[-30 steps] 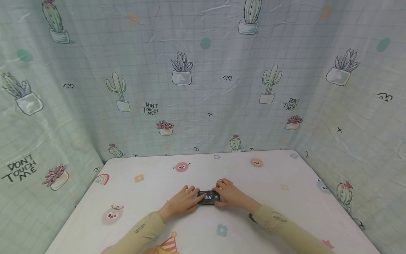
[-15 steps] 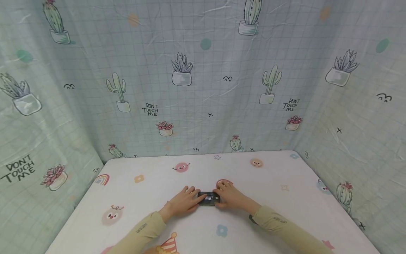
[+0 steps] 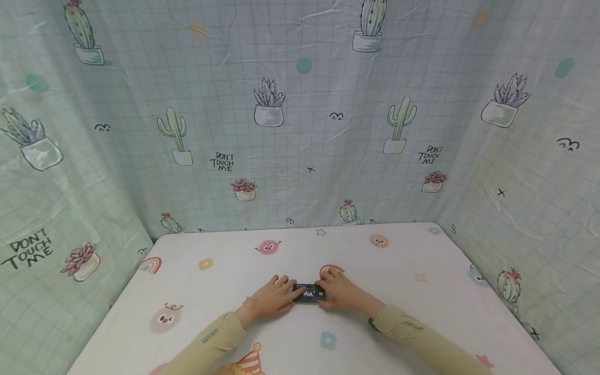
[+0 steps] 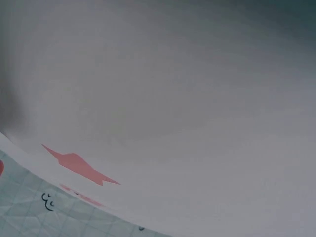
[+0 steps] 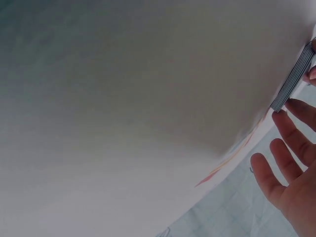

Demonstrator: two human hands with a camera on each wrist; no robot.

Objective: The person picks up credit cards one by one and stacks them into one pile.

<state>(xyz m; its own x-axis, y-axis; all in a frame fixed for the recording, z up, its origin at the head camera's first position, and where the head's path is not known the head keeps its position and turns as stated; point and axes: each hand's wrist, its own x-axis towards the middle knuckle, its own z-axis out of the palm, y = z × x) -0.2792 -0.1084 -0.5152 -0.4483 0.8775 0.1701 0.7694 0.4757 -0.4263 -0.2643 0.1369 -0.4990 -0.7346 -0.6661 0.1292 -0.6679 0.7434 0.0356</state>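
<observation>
A stack of black cards (image 3: pixel 308 294) lies on the table near its middle, the top one marked "Vip" in pale letters. At its left end my left hand (image 3: pixel 272 298) holds the stack, one finger stretched over the top card. My right hand (image 3: pixel 344 291) grips the right end, thumb on the near side and fingers on the far side. The right wrist view shows the layered edges of the card stack (image 5: pixel 293 79), with fingertips touching it. No hand or card appears in the left wrist view.
The table (image 3: pixel 225 291) has a white cover printed with flowers, stars and smiling faces. A cactus-patterned curtain (image 3: pixel 300 146) hangs behind it and along both sides. A dark band shows at the right sleeve's cuff (image 3: pixel 373 324).
</observation>
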